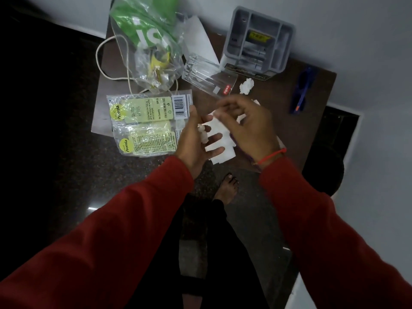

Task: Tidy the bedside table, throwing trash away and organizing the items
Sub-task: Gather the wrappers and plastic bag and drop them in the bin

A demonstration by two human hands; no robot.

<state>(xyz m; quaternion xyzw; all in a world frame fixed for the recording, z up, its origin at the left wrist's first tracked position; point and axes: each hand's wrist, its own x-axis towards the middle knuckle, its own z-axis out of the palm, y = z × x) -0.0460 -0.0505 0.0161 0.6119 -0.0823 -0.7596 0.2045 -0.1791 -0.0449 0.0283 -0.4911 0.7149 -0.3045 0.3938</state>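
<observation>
We see a dark brown worktop (289,130) beneath our hands (223,132). Two yellow-labelled packets (145,126) lie just left of them, a green-printed plastic bag (151,45) and a tipped clear glass (207,79) beyond. A grey organizer (258,41) stands farther off, with a crumpled tissue (246,85) nearer and a blue pen (303,90) off right.

Red sleeves (138,219), brown table (289,121), grey organizer (258,39), green-and-clear bag (151,34), pale-yellow packets (145,123), white paper (219,139)

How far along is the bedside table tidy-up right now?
Early. Nothing looks sorted yet. Left hand holds white paper scraps; right hand hovers over them. Left: crumpled tissue, Premia packets, plastic bag, tipped glass, pen.
</observation>
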